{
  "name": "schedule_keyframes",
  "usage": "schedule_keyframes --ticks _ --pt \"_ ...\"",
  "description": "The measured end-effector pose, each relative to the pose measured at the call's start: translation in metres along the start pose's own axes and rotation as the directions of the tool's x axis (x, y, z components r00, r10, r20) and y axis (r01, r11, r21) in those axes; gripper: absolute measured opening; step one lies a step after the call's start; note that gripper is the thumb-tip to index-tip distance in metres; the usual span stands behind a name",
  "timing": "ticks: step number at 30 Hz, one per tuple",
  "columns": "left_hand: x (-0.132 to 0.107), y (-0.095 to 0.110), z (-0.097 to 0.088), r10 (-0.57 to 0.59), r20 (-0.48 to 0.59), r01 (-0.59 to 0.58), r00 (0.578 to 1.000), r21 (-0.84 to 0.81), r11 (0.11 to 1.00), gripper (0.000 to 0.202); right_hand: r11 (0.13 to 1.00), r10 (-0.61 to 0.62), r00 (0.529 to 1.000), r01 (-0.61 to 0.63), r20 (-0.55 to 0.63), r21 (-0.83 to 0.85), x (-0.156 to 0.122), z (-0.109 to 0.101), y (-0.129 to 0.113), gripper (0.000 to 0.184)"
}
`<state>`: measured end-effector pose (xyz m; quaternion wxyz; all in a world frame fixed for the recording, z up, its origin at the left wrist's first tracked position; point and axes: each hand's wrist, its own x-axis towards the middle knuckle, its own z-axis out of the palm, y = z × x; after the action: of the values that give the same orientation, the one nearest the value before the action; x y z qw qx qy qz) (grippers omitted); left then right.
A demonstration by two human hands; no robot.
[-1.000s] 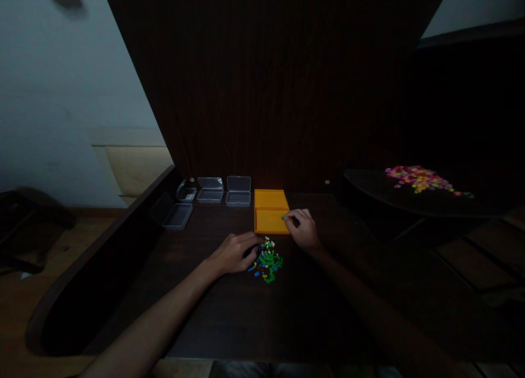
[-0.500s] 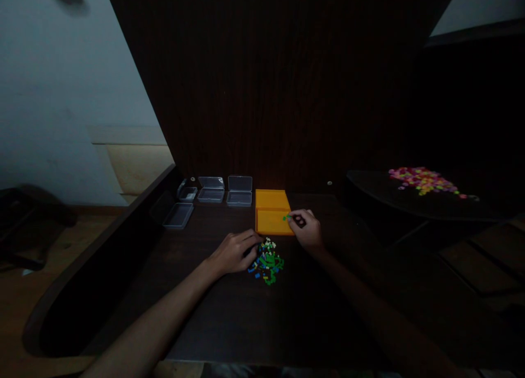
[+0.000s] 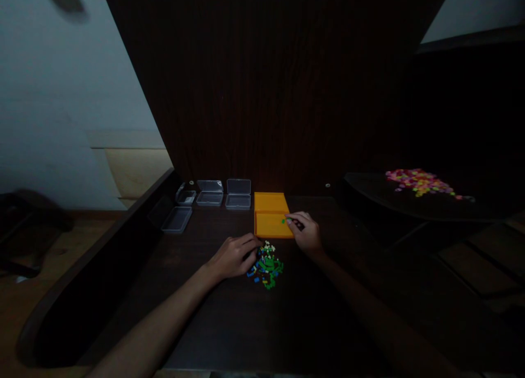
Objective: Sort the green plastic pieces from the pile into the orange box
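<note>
A pile of tiny green, blue and white pieces (image 3: 266, 266) lies on the dark table (image 3: 254, 323). My left hand (image 3: 233, 255) rests at the pile's left edge with its fingers curled into it; what they hold is hidden. My right hand (image 3: 304, 231) pinches a small green piece (image 3: 284, 221) over the right edge of an open orange box (image 3: 270, 218) that sits just behind the pile.
Several clear plastic boxes (image 3: 210, 193) stand open at the table's back left. A heap of pink and yellow pieces (image 3: 418, 181) lies on a dark shelf to the right. A dark wooden panel (image 3: 279, 82) rises behind the table.
My right hand has stayed at the orange box's right edge with the green piece, shifting only slightly. The left hand keeps its place at the pile.
</note>
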<state>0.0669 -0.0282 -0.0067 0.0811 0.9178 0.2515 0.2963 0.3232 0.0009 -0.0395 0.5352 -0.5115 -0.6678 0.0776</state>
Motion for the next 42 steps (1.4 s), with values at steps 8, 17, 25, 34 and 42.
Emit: schedule_keyframes --ticks 8,17,25,34,42 --pt "0.0 0.0 0.0 0.003 -0.005 -0.003 1.0 0.007 1.0 0.025 0.997 -0.009 1.0 0.009 0.009 0.071 -0.001 0.001 -0.001 0.015" --pt "-0.001 -0.002 0.001 0.004 -0.016 -0.003 1.0 0.027 1.0 0.026 1.0 0.0 0.999 0.001 -0.033 0.03 -0.002 0.001 -0.003 0.015" --pt "0.0 -0.002 0.002 -0.002 -0.022 0.002 1.0 0.002 1.0 0.028 0.999 0.031 0.999 -0.031 -0.016 -0.02 -0.001 0.001 0.001 0.016" --pt "-0.001 -0.004 0.003 -0.009 -0.022 0.009 1.0 0.0 1.0 0.026 0.991 0.033 0.999 -0.032 0.007 -0.129 0.003 0.004 0.008 0.01" --pt "0.0 -0.004 0.002 -0.001 -0.027 0.001 1.0 -0.008 1.0 0.026 0.98 0.107 0.994 -0.106 -0.007 -0.168 0.003 0.008 0.015 0.01"
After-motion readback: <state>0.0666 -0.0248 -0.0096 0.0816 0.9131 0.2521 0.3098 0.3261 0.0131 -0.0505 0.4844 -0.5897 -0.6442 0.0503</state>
